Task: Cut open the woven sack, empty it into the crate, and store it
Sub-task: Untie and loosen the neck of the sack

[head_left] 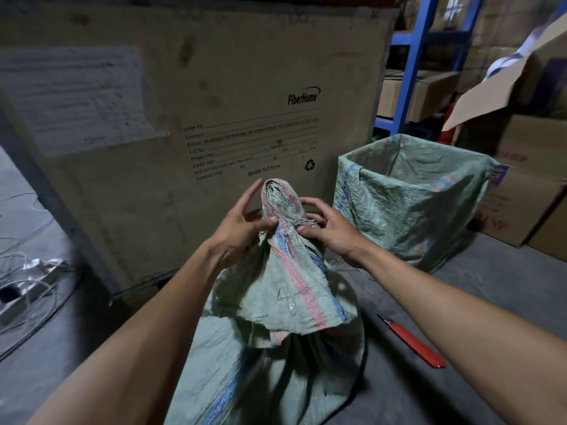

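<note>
On the floor, both hands' fingers (270, 223) pinch the upright sack's (276, 302) tied neck.

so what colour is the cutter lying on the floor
Red, with a thin blade; the cutter shows in the head view.

Straight ahead, the tall FiberHome carton (190, 96) walls off the space just behind the woven sack (276, 302), leaving only a narrow gap beyond the bunched neck. On the right, a crate lined with green woven cloth (408, 204) stands near the sack, its mouth open upward and unobstructed. Between sack and crate runs a strip of bare floor (478, 302), where a red-handled cutter (414, 343) lies. Stacked cardboard boxes (527, 194) and a blue rack (414, 72) close off the far right. On the left, loose cables (27, 299) clutter the floor.
</note>
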